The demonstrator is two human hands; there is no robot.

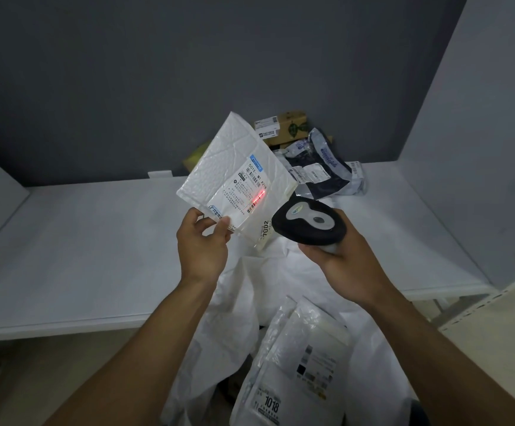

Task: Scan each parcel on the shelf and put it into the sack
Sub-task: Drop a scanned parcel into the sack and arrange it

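**Scan step: red beam on the mailer's barcode.**

The left grip (202, 244) pinches the lower corner of a white mailer (234, 167), thumb on its face, and holds it tilted above the shelf (81, 241). The right grip (342, 256) is wrapped round the scanner (308, 222), which points at the label, where a red line (257, 198) lies across a barcode. This parcel looks to be at the scan, not yet bagged. Next, I judge, the mailer must go down into the open sack (231, 318) just below both hands, where bagged parcels (296, 364) already lie. Only the left grip need lower and let go. A heap (317, 167) of parcels waits at the shelf's back.
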